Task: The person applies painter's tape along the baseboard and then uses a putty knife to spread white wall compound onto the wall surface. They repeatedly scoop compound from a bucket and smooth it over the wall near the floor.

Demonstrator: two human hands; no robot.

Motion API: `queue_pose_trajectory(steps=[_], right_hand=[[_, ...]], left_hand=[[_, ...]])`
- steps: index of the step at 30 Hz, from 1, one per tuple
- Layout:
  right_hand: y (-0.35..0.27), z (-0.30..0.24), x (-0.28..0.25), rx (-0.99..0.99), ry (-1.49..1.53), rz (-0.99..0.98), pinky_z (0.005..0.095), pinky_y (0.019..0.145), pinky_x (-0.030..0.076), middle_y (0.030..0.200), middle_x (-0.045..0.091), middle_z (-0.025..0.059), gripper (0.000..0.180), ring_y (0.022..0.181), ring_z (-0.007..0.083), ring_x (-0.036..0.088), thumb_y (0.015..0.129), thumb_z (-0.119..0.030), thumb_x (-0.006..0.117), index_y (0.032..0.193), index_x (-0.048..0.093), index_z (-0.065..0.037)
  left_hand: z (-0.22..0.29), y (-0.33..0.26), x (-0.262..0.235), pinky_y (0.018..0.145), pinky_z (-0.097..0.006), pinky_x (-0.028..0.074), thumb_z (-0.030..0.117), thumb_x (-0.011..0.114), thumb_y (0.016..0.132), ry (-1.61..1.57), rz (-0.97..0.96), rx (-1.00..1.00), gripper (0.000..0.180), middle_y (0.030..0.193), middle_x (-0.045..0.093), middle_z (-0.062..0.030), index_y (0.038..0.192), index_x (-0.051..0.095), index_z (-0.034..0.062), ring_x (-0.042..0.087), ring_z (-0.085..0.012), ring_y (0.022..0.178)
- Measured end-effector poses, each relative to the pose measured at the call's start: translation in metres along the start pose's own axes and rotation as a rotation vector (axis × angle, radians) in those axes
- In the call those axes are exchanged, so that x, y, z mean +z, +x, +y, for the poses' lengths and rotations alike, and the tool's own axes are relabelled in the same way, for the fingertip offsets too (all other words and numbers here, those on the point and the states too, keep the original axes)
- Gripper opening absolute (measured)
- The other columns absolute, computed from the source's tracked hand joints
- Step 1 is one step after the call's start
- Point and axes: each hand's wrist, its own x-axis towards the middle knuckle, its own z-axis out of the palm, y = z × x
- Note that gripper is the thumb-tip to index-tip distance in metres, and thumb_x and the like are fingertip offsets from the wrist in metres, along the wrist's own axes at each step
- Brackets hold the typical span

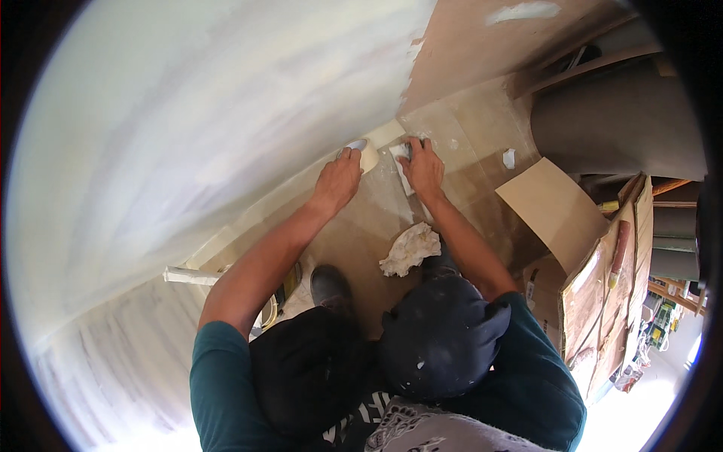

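My left hand (pixel 339 181) is closed round a roll of cream masking tape (pixel 369 156), low down where the wall meets the floor. A pale strip of tape (pixel 387 135) runs along the foot of the wall beyond the roll. Just to the right, my right hand (pixel 425 172) has its fingers bent over a white, flat, narrow piece (pixel 401 162) at floor level; something dark shows by the fingertips, too small to name. Between my feet and the right forearm lies a crumpled white cloth or paper (pixel 411 248).
A partly painted wall (pixel 226 120) rises on the left, meeting a brown wall (pixel 482 53). At right stand a large dark curved object (pixel 617 117), a cardboard sheet (pixel 553 211) and a cardboard box (pixel 602 294) carrying a red-handled brush (pixel 620 252). A white scrap (pixel 509 159) lies nearby.
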Motion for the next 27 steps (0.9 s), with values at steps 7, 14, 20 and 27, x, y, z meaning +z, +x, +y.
queue_pose_trajectory(steps=[7, 14, 20, 27], right_hand=[[0.005, -0.007, -0.001, 0.002, -0.033, -0.021, 0.0483, 0.080, 0.055, 0.114, 0.061, 0.0131, 0.042, 0.097, 0.0374, 0.067, 0.085, -0.024, 0.079, 0.123, 0.063, -0.019], [-0.039, 0.046, 0.008, -0.094, 0.146, 0.009, 0.0474, 0.086, 0.055, 0.120, 0.064, 0.0122, 0.036, 0.104, 0.0364, 0.067, 0.087, -0.023, 0.075, 0.122, 0.065, -0.020], [0.020, 0.180, -0.069, 0.410, 0.033, 0.449, 0.0472, 0.092, 0.052, 0.120, 0.065, 0.0170, 0.050, 0.110, 0.0377, 0.064, 0.084, -0.025, 0.081, 0.127, 0.060, -0.009], [0.038, 0.112, -0.050, 0.140, 0.047, 0.062, 0.0459, 0.093, 0.051, 0.118, 0.066, 0.0156, 0.050, 0.110, 0.0380, 0.064, 0.084, -0.024, 0.081, 0.129, 0.060, -0.017]], left_hand=[[0.003, 0.002, -0.002, 0.085, -0.055, 0.053, 0.013, 0.063, 0.095, 0.010, -0.002, -0.029, 0.032, 0.116, 0.058, -0.0287, 0.116, 0.048, -0.0051, 0.063, -0.0493, 0.100], [0.005, 0.000, -0.002, 0.082, -0.051, 0.057, 0.014, 0.067, 0.093, 0.053, 0.043, 0.003, 0.032, 0.115, 0.060, -0.0228, 0.115, 0.052, -0.0039, 0.067, -0.0447, 0.094], [0.009, 0.002, -0.002, 0.079, -0.051, 0.057, 0.014, 0.068, 0.092, 0.113, -0.003, 0.021, 0.032, 0.113, 0.060, -0.0242, 0.114, 0.052, -0.0034, 0.067, -0.0433, 0.094], [0.007, 0.009, 0.000, 0.079, -0.053, 0.056, 0.013, 0.068, 0.092, 0.110, 0.004, 0.065, 0.030, 0.109, 0.061, -0.0261, 0.111, 0.052, -0.0032, 0.066, -0.0455, 0.092]])
